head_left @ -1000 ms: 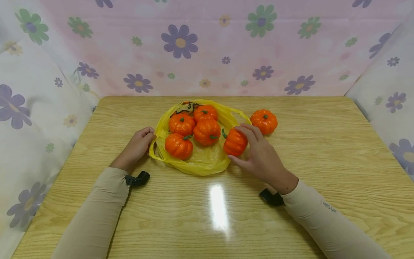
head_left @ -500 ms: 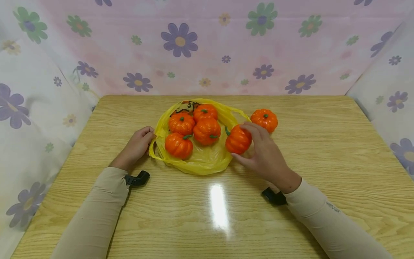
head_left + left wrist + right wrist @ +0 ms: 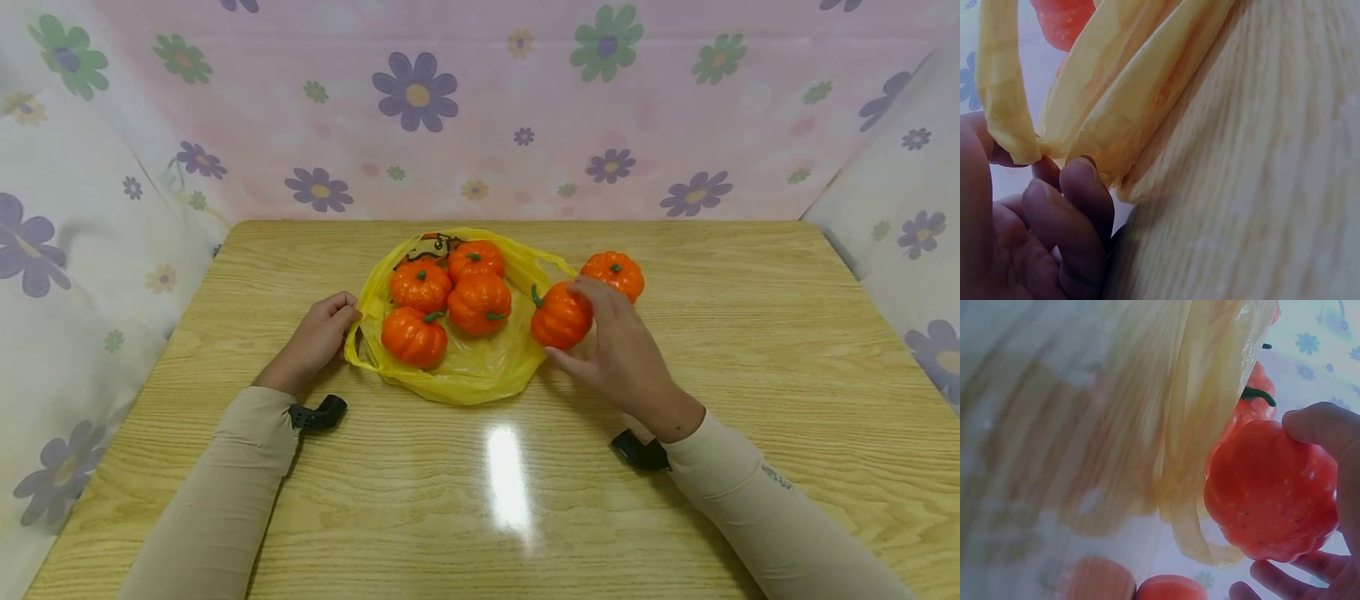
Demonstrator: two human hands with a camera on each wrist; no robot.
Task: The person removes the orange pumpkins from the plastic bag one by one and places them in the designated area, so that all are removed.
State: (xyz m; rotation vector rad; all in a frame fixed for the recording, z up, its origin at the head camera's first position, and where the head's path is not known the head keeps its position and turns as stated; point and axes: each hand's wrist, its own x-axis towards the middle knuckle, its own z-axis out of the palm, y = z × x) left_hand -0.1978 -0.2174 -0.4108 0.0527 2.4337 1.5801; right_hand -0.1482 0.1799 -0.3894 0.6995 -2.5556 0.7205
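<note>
Right grip [image 3: 630, 362]: holds one orange pumpkin [image 3: 564, 318], right of frame centre, stem leftward.
Left grip [image 3: 318, 337]: pinches the left rim of the yellow bag [image 3: 480, 387], left of centre.
Bagged pumpkins [image 3: 477, 304]: four, mid-frame.
Loose pumpkin [image 3: 613, 271]: beyond the right grip, on the table [image 3: 420, 492].
Backdrop [image 3: 487, 92]: flowered cloth, top of frame.

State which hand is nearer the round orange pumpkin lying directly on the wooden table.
Right: the right hand is just in front of the pumpkin, the left hand across the yellow plastic bag.
</note>
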